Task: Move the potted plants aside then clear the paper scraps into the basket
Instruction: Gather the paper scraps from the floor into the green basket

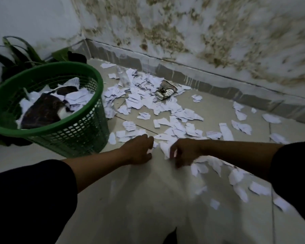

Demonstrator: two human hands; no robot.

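Observation:
White paper scraps lie scattered over the tiled floor, thickest near the wall and trailing to the right. A green mesh basket stands at the left, holding paper scraps and dark pieces. Behind it, potted plants with dark leaves sit in the corner. My left hand reaches down among the nearest scraps with fingers curled on small white bits. My right hand is beside it, fingers curled around a white scrap.
A crumpled foil packet and a clear plastic bottle lie among the scraps near the stained wall. A grey skirting strip runs along the wall base. Bare tiles stretch in front of me.

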